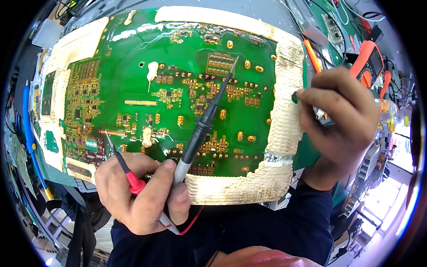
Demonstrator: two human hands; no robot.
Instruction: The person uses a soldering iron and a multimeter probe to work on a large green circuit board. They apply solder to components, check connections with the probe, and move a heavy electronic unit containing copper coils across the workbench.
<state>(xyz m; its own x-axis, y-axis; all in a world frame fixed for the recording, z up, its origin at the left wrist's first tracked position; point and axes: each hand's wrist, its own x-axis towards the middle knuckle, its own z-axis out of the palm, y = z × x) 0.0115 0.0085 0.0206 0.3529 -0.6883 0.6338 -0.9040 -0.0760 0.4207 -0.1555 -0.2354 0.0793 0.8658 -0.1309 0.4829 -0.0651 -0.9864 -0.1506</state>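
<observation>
A large green circuit board (129,93) lies in front of me, bordered by thick cream-coloured sealant (288,84). My left hand (142,189) is closed on two multimeter probes over the board's near edge. The black probe (202,127) points up and right, its tip over the upper right components. The red probe (133,180) slants up and left, its tip near a gold strip at the lower left. At the right border my right hand (340,111) pinches thumb and forefinger together by a small dark spot in the sealant. Whatever is between those fingertips is too small to tell.
A red multimeter (370,64) with an orange dial lies at the far right, beside an orange-handled tool (312,55). A power strip (333,29) and cables are behind it. Along the left side runs a blue pen-like tool (33,142).
</observation>
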